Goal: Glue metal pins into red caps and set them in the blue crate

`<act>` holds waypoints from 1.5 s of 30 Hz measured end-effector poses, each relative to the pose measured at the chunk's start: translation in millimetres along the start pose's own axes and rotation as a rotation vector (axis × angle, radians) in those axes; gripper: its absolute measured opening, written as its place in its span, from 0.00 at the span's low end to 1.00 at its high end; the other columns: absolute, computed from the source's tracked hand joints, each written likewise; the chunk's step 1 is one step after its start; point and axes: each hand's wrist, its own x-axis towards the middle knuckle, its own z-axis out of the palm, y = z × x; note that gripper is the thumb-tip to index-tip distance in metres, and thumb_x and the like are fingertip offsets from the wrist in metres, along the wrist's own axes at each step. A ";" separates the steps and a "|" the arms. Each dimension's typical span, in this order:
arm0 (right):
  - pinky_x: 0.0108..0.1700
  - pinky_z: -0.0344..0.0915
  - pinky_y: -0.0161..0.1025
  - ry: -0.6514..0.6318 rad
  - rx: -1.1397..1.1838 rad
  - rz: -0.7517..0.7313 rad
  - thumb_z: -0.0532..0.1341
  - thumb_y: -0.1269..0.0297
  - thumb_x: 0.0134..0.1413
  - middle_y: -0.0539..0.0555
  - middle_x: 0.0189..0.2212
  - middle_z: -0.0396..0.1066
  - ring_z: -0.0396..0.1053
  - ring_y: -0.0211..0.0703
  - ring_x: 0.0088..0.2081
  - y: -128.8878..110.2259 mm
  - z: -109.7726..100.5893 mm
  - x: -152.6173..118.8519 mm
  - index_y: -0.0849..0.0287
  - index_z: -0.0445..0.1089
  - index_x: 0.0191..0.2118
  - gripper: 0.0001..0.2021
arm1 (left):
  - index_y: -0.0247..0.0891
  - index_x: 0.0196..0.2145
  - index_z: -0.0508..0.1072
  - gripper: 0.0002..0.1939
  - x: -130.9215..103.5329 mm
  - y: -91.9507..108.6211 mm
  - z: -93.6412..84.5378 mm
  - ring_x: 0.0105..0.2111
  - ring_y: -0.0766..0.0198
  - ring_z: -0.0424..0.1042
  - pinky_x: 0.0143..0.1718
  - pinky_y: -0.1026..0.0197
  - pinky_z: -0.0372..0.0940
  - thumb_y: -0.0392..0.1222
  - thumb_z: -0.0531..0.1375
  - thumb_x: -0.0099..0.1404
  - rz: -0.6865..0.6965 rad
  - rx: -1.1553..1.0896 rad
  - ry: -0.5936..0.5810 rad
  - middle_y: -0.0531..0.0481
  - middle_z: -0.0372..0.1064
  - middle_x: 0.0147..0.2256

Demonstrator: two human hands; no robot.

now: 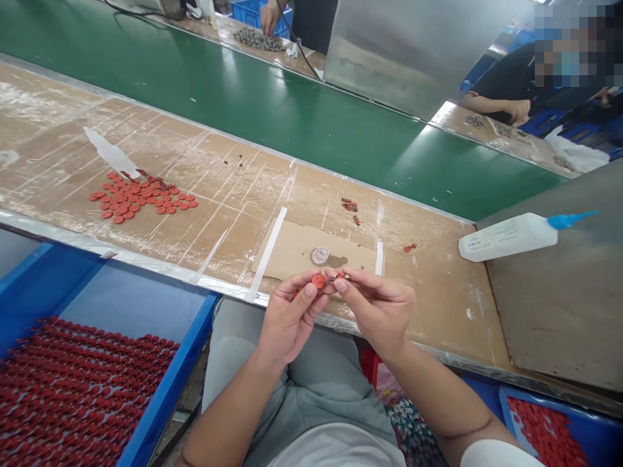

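Over the table's front edge, my left hand [295,311] pinches a round red disc [318,281] between thumb and fingers. Close beside it my right hand [377,305] has thumb and fingertips closed on a small red and dark part [342,276], which seems to meet the disc; the exact contact is too small to tell. Just beyond the hands, a small clear round container [320,255] sits on a cardboard sheet [296,241] near a dark wet spot. Several small red and dark parts [349,205] lie farther back, and a single one [409,248] is to the right.
Red discs [121,201] lie in a pile at the left. A white bottle with a blue nozzle [511,237] leans by a metal panel [564,292] at right. Blue trays [195,337] flank my legs. Behind the green belt [253,97], another person's hand [269,17] touches small parts.
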 end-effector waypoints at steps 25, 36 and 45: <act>0.41 0.77 0.41 0.003 -0.247 -0.259 0.70 0.74 0.42 0.47 0.36 0.79 0.78 0.46 0.37 12.7 3.7 1.5 0.48 0.78 0.37 0.15 | 0.42 0.33 0.80 0.08 3.4 -1.8 -4.2 0.35 0.72 0.78 0.37 0.76 0.71 0.36 0.68 0.53 0.071 0.000 0.055 0.53 0.80 0.35; 0.41 0.78 0.42 -0.034 -0.303 -0.398 0.69 0.76 0.43 0.48 0.37 0.78 0.78 0.46 0.37 18.1 2.4 3.0 0.49 0.77 0.40 0.17 | 0.43 0.32 0.80 0.08 4.3 -2.2 -6.7 0.35 0.71 0.78 0.37 0.76 0.72 0.37 0.68 0.52 0.093 0.023 0.036 0.53 0.80 0.36; 0.43 0.77 0.44 -0.077 -0.249 -0.386 0.69 0.75 0.43 0.49 0.37 0.79 0.78 0.46 0.38 22.0 0.0 4.7 0.49 0.77 0.39 0.15 | 0.41 0.35 0.81 0.09 4.8 0.7 -9.0 0.34 0.72 0.78 0.36 0.76 0.72 0.34 0.67 0.54 0.165 0.128 -0.007 0.52 0.80 0.37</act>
